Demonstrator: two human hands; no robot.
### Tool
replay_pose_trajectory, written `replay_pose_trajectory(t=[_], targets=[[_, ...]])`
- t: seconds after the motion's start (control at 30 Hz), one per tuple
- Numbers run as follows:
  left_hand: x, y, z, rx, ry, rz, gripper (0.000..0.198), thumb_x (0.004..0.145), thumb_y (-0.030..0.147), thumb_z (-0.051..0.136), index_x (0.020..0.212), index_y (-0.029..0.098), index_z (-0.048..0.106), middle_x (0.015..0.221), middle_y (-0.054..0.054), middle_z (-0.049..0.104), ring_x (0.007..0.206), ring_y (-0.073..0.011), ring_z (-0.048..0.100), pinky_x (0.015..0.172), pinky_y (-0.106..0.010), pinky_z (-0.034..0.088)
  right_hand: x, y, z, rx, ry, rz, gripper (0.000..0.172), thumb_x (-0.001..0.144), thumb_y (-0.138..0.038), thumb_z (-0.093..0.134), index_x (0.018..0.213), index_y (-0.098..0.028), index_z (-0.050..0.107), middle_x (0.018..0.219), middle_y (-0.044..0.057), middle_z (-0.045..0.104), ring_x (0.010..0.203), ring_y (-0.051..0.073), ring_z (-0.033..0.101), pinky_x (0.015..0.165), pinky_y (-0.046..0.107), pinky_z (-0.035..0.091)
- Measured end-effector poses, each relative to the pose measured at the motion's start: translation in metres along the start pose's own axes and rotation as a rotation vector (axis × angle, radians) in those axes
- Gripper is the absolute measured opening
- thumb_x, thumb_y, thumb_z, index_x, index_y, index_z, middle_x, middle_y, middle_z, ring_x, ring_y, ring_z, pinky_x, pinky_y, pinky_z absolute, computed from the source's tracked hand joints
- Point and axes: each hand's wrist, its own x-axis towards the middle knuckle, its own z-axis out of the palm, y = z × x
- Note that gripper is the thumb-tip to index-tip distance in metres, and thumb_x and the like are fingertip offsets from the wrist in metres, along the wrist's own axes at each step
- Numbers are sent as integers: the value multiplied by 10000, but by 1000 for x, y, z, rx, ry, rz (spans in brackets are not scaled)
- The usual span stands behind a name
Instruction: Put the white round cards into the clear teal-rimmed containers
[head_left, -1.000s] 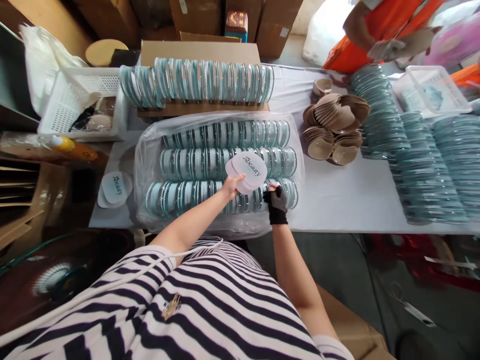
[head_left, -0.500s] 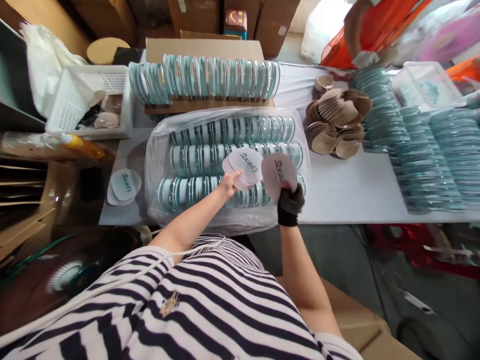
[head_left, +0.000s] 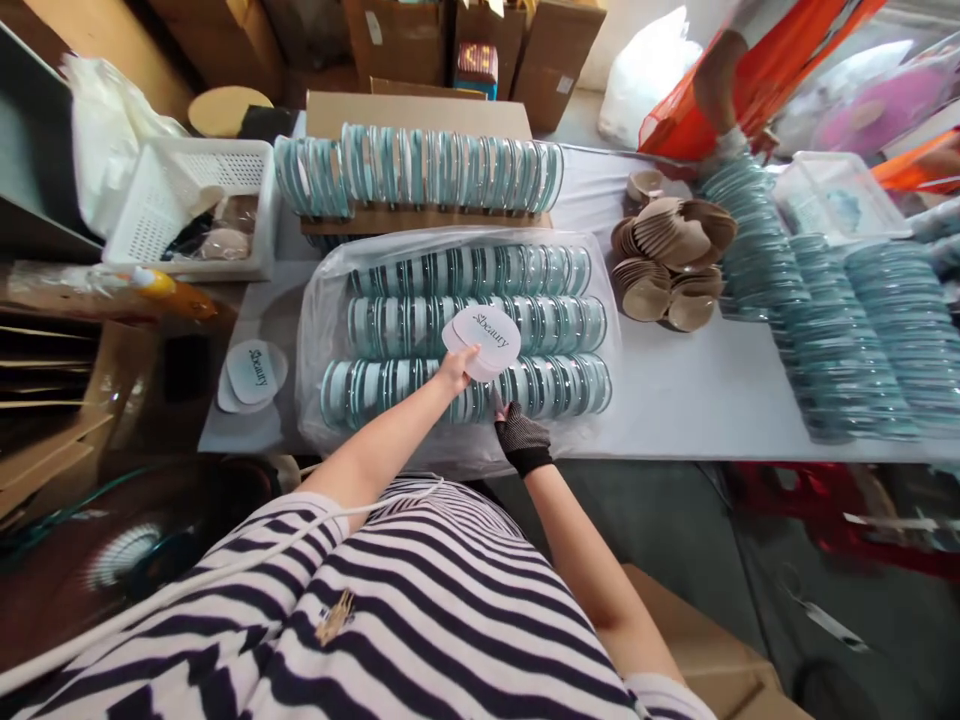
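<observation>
My left hand is closed on a small stack of white oval cards printed "Sbeauty", held over a clear plastic bag. The bag holds three rows of round teal-rimmed cases. My right hand, in a black mesh glove, is low at the near row of cases, just right of the left hand. Its fingers are drawn together with the tips against the cases. No card shows in it, and whatever it may pinch is hidden.
More cards lie at the table's left end beside a white basket. A cardboard box behind the bag carries another row of cases. Beige puffs and long case stacks fill the right. A person in orange works at the far right.
Half a second ago my right hand held up a single card beside the stack. It has since dropped left and down to the near row of cases, and that card is out of sight.
</observation>
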Motion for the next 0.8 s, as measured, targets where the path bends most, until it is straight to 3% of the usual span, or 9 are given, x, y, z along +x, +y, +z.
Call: replay_pose_trajectory(t=[0.23, 0.53, 0.6, 0.7, 0.8], targets=[[2, -1, -1, -10, -14, 15, 426, 748, 77, 722, 1167, 124, 660, 1146, -144, 725, 1131, -316, 662, 1025, -506, 509, 10, 11, 6, 50, 18, -42, 248, 968, -276, 406, 1097, -174, 591, 945, 78, 696, 780, 159, 619, 627, 253, 315], [0, -3, 1, 10, 28, 69, 420, 761, 67, 693, 1178, 104, 657, 1096, -144, 740, 1098, -296, 680, 1047, -486, 494, 25, 4, 37, 106, 29, -125, 335, 1012, -332, 347, 1061, -176, 639, 911, 109, 704, 787, 174, 633, 657, 255, 344], [1, -4, -1, 8, 14, 74, 416, 760, 76, 700, 1173, 107, 659, 1106, -139, 739, 1097, -289, 681, 1048, -479, 494, 26, 5, 34, 305, -87, -74, 265, 990, -320, 394, 1000, -181, 620, 891, 107, 696, 788, 169, 638, 670, 249, 386], [1, -3, -1, 9, 12, 64, 420, 750, 83, 717, 1165, 116, 660, 1114, -134, 737, 1104, -288, 678, 1046, -477, 496, 31, 5, 27, 679, -375, 7, 175, 957, -329, 442, 928, -190, 545, 773, 63, 679, 670, 142, 633, 626, 232, 453], [-1, -3, 1, 11, 13, 60, 400, 754, 74, 714, 1149, 107, 664, 1094, -138, 742, 1105, -285, 678, 1046, -471, 497, 34, 3, 22, 850, -521, 27, 222, 965, -403, 396, 926, -199, 476, 633, 22, 645, 513, 135, 588, 533, 240, 490]])
